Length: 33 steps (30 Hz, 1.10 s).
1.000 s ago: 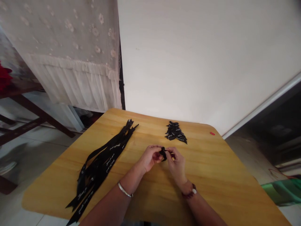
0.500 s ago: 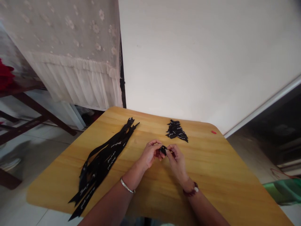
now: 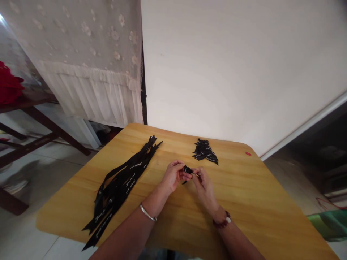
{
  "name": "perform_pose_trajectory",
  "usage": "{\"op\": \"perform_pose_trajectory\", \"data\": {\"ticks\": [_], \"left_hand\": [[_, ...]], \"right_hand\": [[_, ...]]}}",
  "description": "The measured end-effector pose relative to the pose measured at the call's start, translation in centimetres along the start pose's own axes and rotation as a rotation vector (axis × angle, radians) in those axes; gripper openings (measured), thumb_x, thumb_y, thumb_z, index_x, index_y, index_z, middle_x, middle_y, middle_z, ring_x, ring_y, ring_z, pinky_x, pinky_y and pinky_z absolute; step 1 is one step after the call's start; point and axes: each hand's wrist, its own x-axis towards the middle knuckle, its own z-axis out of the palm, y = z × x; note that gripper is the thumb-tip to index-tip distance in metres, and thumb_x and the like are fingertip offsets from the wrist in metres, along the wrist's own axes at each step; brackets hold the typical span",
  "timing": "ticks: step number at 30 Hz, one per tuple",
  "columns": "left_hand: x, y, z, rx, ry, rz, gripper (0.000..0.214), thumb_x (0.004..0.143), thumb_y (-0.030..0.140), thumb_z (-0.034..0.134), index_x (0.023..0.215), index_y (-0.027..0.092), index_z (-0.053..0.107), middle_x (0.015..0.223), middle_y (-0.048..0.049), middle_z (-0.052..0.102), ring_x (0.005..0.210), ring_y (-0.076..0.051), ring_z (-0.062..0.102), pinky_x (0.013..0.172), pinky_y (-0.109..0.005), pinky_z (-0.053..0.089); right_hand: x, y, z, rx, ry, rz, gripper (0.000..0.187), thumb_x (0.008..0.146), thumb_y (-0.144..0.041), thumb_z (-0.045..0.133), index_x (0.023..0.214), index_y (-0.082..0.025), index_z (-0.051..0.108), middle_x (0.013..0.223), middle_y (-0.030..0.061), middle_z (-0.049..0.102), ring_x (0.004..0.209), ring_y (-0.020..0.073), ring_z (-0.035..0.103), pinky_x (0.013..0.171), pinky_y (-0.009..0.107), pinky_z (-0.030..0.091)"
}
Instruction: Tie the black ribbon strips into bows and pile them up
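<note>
Long ribbons (image 3: 121, 187) lie left of short pieces (image 3: 204, 151) on the table (image 3: 252, 202).

A pale floral lace curtain (image 3: 89, 61) hangs beside a white wall (image 3: 217, 72). Off to the left, something red (image 3: 8, 83), cloth perhaps, sits on a dark wooden stand (image 3: 29, 103), and a tiny red scrap (image 3: 248, 154) lies near the far corner of the yellow wooden table (image 3: 257, 195).

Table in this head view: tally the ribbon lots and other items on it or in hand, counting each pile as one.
Long black printed ribbon bundle: 1
Pile of short black ribbon pieces: 1
Black ribbon piece in left hand and right hand: 1
Small red item: 1
Total: 4
</note>
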Motion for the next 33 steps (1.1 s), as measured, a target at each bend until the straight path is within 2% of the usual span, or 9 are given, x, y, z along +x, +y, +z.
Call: {"op": "perform_pose_trajectory", "data": {"ticks": [6, 11, 16, 18, 20, 22, 24, 28, 33], "left_hand": [[0.2, -0.1, -0.2, 0.13, 0.11, 0.099, 0.02, 0.058, 0.029, 0.06, 0.064, 0.015, 0.046, 0.049, 0.0065, 0.049, 0.027, -0.003, 0.038, 0.027, -0.015, 0.022], [0.1, 0.6, -0.6, 0.227, 0.13, 0.132, 0.024, 0.06, 0.034, 0.057, 0.076, 0.016, 0.052, 0.067, 0.0026, 0.057, 0.029, -0.001, 0.038, 0.027, -0.016, 0.022], [0.0, 0.9, -0.7, 0.331, 0.111, 0.155, 0.032, 0.058, 0.021, 0.058, 0.089, 0.018, 0.052, 0.088, -0.0026, 0.058, 0.036, -0.002, 0.044, 0.032, -0.016, 0.028], [-0.1, 1.0, -0.5, 0.364, 0.058, 0.197, 0.035, 0.057, 0.016, 0.058, 0.091, 0.019, 0.053, 0.092, -0.0038, 0.057, 0.055, -0.008, 0.054, 0.042, -0.017, 0.037], [-0.3, 1.1, -0.2, 0.388, -0.028, 0.31, 0.028, 0.058, 0.013, 0.057, 0.085, 0.019, 0.057, 0.098, -0.0048, 0.056, 0.083, -0.015, 0.054, 0.061, -0.021, 0.042], [-0.5, 1.3, 0.0, 0.437, -0.121, 0.394, 0.015, 0.061, 0.012, 0.055, 0.073, 0.017, 0.062, 0.104, -0.0055, 0.053, 0.101, -0.018, 0.045, 0.08, -0.026, 0.037], [-0.5, 1.5, -0.1, 0.506, -0.206, 0.4, 0.014, 0.063, 0.012, 0.053, 0.07, 0.017, 0.064, 0.109, -0.0059, 0.051, 0.106, -0.019, 0.04, 0.087, -0.029, 0.031], [0.0, 1.3, -0.6, 0.629, -0.25, 0.412, 0.025, 0.065, 0.013, 0.051, 0.087, 0.019, 0.063, 0.106, -0.0062, 0.052, 0.1, -0.018, 0.045, 0.085, -0.029, 0.033], [0.8, 0.5, -1.1, 0.704, -0.155, 0.366, 0.021, 0.063, 0.016, 0.054, 0.082, 0.015, 0.062, 0.082, -0.0055, 0.062, 0.075, -0.016, 0.055, 0.072, -0.027, 0.04]], "right_hand": [[0.5, -0.2, -0.1, 0.071, 0.087, 0.048, 0.01, 0.073, -0.027, 0.048, 0.069, -0.02, 0.043, 0.068, -0.001, 0.05, 0.062, 0.0121, 0.049, 0.058, 0.024, 0.04], [1.1, -0.3, -0.6, 0.545, 0.097, 0.27, 0.012, 0.066, -0.022, 0.057, 0.067, -0.02, 0.045, 0.06, -0.004, 0.051, 0.06, 0.0116, 0.052, 0.055, 0.022, 0.042], [1.6, 0.3, -1.4, 0.928, 0.041, 0.569, 0.011, 0.062, -0.015, 0.06, 0.066, -0.019, 0.05, 0.061, -0.0028, 0.057, 0.056, 0.0084, 0.054, 0.049, 0.017, 0.043], [1.7, 0.8, -1.7, 1.049, -0.012, 0.699, 0.007, 0.064, -0.014, 0.058, 0.066, -0.017, 0.052, 0.063, -0.0015, 0.058, 0.055, 0.0077, 0.055, 0.049, 0.017, 0.045], [1.7, 1.1, -2.0, 1.144, -0.048, 0.773, 0.003, 0.066, -0.013, 0.055, 0.065, -0.016, 0.054, 0.062, -0.0006, 0.058, 0.055, 0.0075, 0.055, 0.05, 0.016, 0.046], [1.7, 1.1, -2.0, 1.199, -0.061, 0.807, 0.005, 0.067, -0.011, 0.053, 0.064, -0.015, 0.055, 0.061, 0.0, 0.058, 0.054, 0.0077, 0.055, 0.051, 0.017, 0.047], [1.6, 0.8, -2.0, 1.222, -0.072, 0.833, 0.007, 0.068, -0.01, 0.051, 0.066, -0.014, 0.056, 0.061, 0.0008, 0.058, 0.054, 0.0086, 0.055, 0.05, 0.018, 0.047], [1.5, 0.3, -1.7, 1.247, -0.112, 0.846, 0.01, 0.07, -0.008, 0.049, 0.071, -0.013, 0.058, 0.063, 0.0013, 0.059, 0.056, 0.0087, 0.055, 0.052, 0.019, 0.047], [1.6, 0.4, -1.6, 1.204, -0.141, 0.82, 0.004, 0.068, -0.012, 0.055, 0.069, -0.012, 0.059, 0.061, 0.0012, 0.059, 0.055, 0.0073, 0.054, 0.051, 0.016, 0.043]]}}
